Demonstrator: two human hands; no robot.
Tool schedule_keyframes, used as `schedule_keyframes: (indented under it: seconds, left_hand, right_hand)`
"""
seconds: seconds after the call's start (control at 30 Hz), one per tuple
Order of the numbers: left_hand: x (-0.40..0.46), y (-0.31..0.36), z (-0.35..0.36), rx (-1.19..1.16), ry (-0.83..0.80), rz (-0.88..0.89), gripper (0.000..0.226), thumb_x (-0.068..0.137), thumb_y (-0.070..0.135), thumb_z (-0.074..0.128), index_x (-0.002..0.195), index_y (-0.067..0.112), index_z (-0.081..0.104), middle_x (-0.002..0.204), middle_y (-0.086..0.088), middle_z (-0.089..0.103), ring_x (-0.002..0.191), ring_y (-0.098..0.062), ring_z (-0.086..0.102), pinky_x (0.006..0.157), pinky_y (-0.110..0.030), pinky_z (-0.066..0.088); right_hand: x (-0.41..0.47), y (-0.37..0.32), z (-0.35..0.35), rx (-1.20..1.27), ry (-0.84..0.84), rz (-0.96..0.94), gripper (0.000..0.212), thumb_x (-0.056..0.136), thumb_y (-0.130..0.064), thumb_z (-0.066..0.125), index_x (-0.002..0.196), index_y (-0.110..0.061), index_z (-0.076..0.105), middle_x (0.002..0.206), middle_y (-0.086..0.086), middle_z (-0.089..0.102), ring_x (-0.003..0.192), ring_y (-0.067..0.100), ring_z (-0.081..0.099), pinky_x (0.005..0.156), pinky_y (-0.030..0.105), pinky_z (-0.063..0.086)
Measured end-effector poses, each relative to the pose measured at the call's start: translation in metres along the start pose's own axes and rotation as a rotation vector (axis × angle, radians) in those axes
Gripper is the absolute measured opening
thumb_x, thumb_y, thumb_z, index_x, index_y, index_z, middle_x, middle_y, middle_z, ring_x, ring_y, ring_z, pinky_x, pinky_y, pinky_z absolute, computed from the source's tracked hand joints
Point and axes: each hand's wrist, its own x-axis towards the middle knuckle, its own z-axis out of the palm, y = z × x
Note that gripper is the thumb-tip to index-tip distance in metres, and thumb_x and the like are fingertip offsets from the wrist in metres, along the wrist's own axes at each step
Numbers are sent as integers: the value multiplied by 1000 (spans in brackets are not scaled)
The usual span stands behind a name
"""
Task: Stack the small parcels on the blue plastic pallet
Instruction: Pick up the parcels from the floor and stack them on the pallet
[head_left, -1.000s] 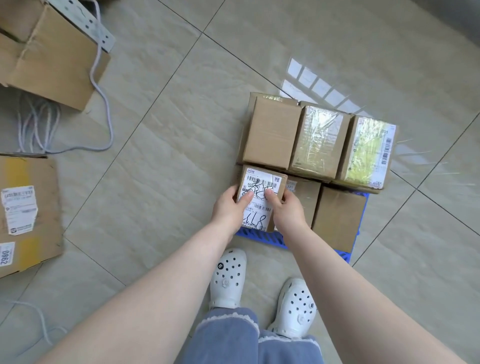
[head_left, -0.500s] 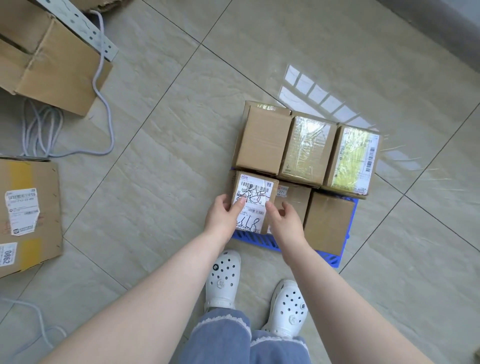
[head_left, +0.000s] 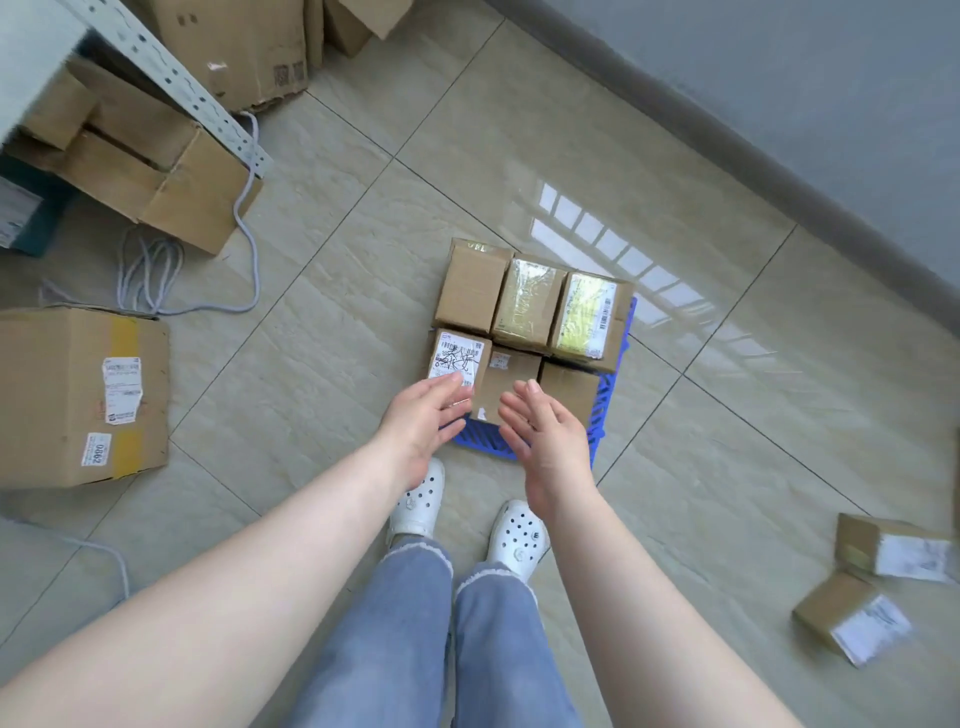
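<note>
Parcels sit packed together on a blue pallet (head_left: 605, 410) on the tiled floor (head_left: 322, 364), in two rows of three. The near-left one, a labelled parcel (head_left: 457, 356) with a white shipping label and black scrawl, now lies free on the pallet: a second ago both hands pinched its near edge, and half a second ago the fingers were already loosening. Both hands have since let go and pulled back toward the body. The left hand (head_left: 423, 415) hovers palm down, fingers straight and relaxed, its tips overlapping the label's near edge; whether they touch it cannot be told. The right hand (head_left: 545, 434) is raised edge-on above the pallet's near rim, fingers extended and slightly spread, holding nothing. The two hands are apart, with a gap between them. The view has also widened to the right, bringing in two loose parcels (head_left: 878, 587) lying on the floor, well apart from the pallet. White clogs (head_left: 517, 532) stand just behind the pallet.
</note>
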Motion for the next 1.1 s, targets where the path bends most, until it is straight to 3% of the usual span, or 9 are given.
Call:
schedule_keyframes:
  seconds: [0.17,0.33,0.4,0.53,0.7,0.87,1.1]
  left_hand:
    - [-103,18,21,-162,-76,15,24,96,22,58,119,15,56,100,-2,68,88,-12,64,78,-23,50]
    - [-201,27,38,-173,-223,7,21,94,21,60,114,15,58,98,-2,69,86,-12,65,77,-24,50]
    - [-233,28,44,-133,-295,22,25,94,20,61,117,14,58,99,-3,70,85,-13,66,76,-24,51]
    - [-288,26,55,-23,-404,34,26,94,20,61,119,13,59,98,-3,70,85,-13,65,76,-23,51]
    - [-341,13,83,123,-485,33,16,95,19,58,110,14,59,96,-1,67,83,-11,63,79,-22,48]
    - [-375,-20,131,270,-541,24,26,96,17,56,122,12,55,96,-2,67,85,-11,63,79,-21,48]
    - [-404,-113,232,424,-577,-22,40,97,17,54,136,6,52,125,-10,63,90,-13,63,80,-20,49]
  right_hand:
    - [-106,-41,-24,85,-14,-93,36,95,-30,60,121,-6,64,113,12,71,105,22,67,86,26,53]
    - [-206,-57,-53,201,45,-183,31,94,-26,61,119,-7,64,99,6,71,93,17,67,84,25,53]
    - [-241,-57,-62,270,64,-218,30,94,-24,61,118,-6,64,99,7,71,90,17,67,81,25,53]
    - [-297,-49,-81,405,101,-267,23,94,-24,61,111,-9,66,101,9,71,92,20,66,90,31,51]
    - [-344,-37,-120,525,145,-296,16,95,-27,60,98,-13,68,96,7,70,84,17,66,80,26,52]
    - [-372,-35,-185,631,213,-314,14,95,-27,61,95,-14,66,93,6,68,83,16,64,82,27,51]
    - [-393,-15,-324,739,331,-292,13,93,-26,63,95,-13,64,92,6,68,82,16,64,77,25,52]
